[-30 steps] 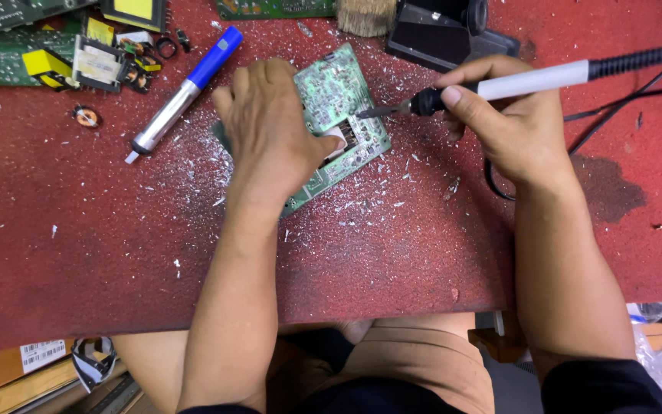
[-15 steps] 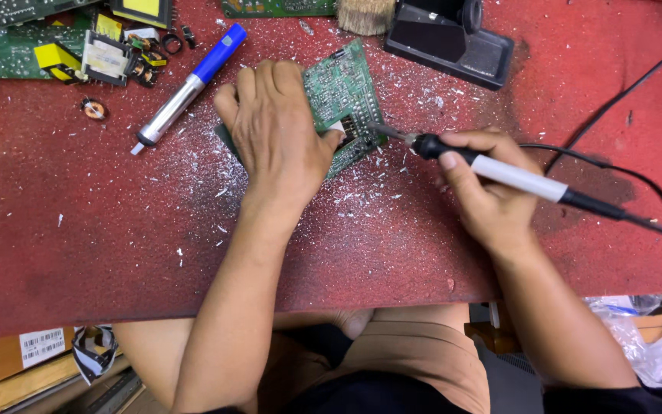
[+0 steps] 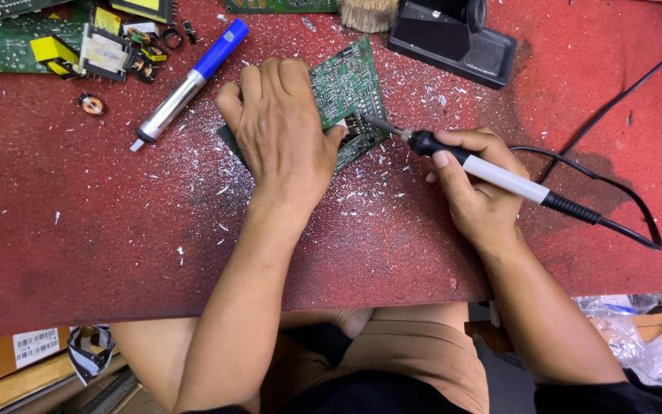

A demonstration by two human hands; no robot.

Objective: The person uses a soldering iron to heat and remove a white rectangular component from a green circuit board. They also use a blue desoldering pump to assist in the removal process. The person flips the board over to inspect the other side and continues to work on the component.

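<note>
A green circuit board (image 3: 349, 86) lies on the red table (image 3: 78, 230), solder side up. My left hand (image 3: 281, 130) presses flat on its left half, holding it down. My right hand (image 3: 475, 188) grips a soldering iron (image 3: 492, 172) with a white and black handle. The iron's metal tip rests on the board just right of my left thumb. Its black cord (image 3: 622, 222) loops off to the right.
A blue and silver desoldering pump (image 3: 189, 77) lies left of the board. Other boards and yellow-taped components (image 3: 78, 46) sit at the back left. A black iron stand (image 3: 453, 34) and a brush (image 3: 365, 11) stand at the back. Solder flakes litter the table.
My right hand swung the soldering iron round from pointing left at the board's edge to a pen grip, and its tip now touches the board. My left hand stayed on the board.
</note>
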